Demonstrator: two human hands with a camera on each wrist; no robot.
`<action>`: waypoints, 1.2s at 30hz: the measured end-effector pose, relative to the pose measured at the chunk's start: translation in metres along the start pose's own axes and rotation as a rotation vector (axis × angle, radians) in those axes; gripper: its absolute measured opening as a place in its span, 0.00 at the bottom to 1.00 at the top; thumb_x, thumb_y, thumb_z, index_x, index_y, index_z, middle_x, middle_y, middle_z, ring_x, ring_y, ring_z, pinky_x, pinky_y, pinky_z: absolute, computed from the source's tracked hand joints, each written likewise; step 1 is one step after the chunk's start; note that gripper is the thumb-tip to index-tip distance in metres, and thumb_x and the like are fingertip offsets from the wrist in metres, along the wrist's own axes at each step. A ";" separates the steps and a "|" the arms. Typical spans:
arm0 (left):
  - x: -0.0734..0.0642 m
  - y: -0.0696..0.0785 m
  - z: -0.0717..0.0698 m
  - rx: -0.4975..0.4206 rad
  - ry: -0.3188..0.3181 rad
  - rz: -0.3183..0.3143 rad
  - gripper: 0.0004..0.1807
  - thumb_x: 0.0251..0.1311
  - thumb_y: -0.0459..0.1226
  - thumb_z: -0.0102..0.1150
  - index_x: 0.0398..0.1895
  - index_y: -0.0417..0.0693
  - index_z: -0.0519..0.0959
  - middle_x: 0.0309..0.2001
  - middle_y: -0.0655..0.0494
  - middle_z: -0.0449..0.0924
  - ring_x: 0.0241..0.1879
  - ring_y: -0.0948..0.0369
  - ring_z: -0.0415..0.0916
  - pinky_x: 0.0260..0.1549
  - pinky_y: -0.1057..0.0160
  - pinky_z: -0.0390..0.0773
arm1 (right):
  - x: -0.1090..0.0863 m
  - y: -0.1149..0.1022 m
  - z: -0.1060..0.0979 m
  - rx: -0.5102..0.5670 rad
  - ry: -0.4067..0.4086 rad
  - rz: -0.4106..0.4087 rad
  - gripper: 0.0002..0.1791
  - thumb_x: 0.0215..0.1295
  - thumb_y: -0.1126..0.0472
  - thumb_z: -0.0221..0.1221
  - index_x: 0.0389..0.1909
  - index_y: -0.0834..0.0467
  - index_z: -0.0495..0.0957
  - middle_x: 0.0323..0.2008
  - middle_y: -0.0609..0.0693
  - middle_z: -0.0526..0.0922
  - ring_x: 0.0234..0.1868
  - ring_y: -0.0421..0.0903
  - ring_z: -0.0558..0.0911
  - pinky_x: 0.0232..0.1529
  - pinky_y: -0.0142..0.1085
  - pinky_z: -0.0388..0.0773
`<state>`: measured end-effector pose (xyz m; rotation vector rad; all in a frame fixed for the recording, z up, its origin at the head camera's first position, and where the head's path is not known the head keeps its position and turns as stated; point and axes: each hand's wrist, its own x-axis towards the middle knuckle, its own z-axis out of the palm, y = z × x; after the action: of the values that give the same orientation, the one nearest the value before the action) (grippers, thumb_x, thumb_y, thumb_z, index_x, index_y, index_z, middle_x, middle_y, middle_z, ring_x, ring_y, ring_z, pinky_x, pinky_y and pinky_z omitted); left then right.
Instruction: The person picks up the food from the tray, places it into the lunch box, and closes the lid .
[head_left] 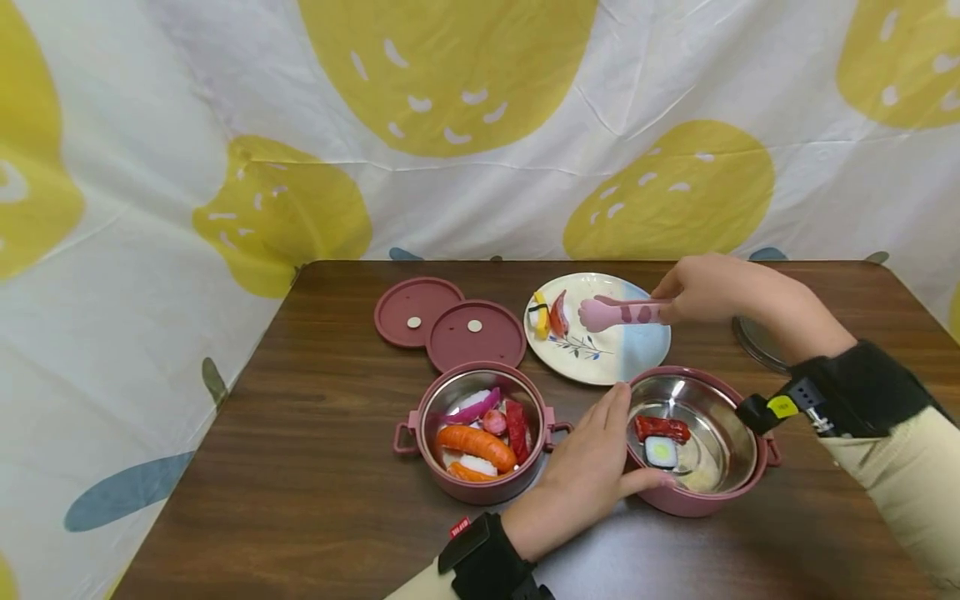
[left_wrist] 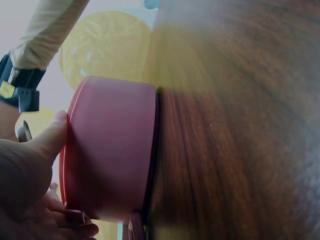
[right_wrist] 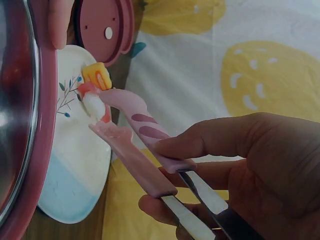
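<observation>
My right hand (head_left: 708, 287) holds pink paw-tipped tongs (head_left: 618, 313) over a white-and-blue plate (head_left: 592, 371). In the right wrist view the tong tips stand apart at a red-and-white toy sushi (right_wrist: 95, 105). Beside that piece on the plate lies a yellow-topped toy sushi (head_left: 540, 317). My left hand (head_left: 577, 467) holds the right pink pot (head_left: 693, 505) at its left side, thumb on the front rim and fingers by the side handle. Inside this pot are a red sausage-like piece (head_left: 662, 429) and a toy sushi roll (head_left: 661, 452).
Left of my left hand stands another pink pot (head_left: 480, 493), filled with several toy food pieces, including an orange sausage-like one (head_left: 477, 447). Two dark pink lids (head_left: 408, 304) overlap behind it. A dark round item (head_left: 757, 343) lies partly under my right arm. A patterned cloth (head_left: 480, 200) hangs behind the table.
</observation>
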<state>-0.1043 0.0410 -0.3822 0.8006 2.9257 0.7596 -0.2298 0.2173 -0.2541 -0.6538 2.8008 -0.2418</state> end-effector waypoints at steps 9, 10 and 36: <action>0.000 0.003 0.000 0.001 -0.010 -0.003 0.54 0.51 0.65 0.55 0.73 0.41 0.51 0.72 0.47 0.58 0.68 0.56 0.58 0.61 0.55 0.73 | 0.026 -0.006 0.002 0.007 -0.108 0.029 0.20 0.61 0.56 0.58 0.46 0.68 0.82 0.37 0.60 0.87 0.36 0.50 0.82 0.45 0.54 0.80; 0.000 0.003 0.000 0.001 -0.012 -0.004 0.54 0.51 0.65 0.55 0.73 0.41 0.51 0.72 0.47 0.58 0.68 0.56 0.58 0.61 0.55 0.73 | 0.027 -0.006 0.002 0.014 -0.116 0.037 0.20 0.61 0.57 0.58 0.47 0.68 0.82 0.37 0.60 0.87 0.34 0.49 0.83 0.44 0.54 0.80; 0.000 0.000 0.001 -0.003 0.000 -0.008 0.54 0.51 0.64 0.56 0.73 0.42 0.51 0.72 0.47 0.58 0.67 0.56 0.60 0.60 0.55 0.73 | 0.040 -0.040 0.020 -0.058 -0.113 0.219 0.24 0.64 0.46 0.55 0.41 0.66 0.81 0.34 0.57 0.82 0.33 0.52 0.77 0.36 0.47 0.78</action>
<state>-0.1043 0.0418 -0.3826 0.7888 2.9257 0.7629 -0.2420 0.1617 -0.2722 -0.3559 2.7494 -0.0791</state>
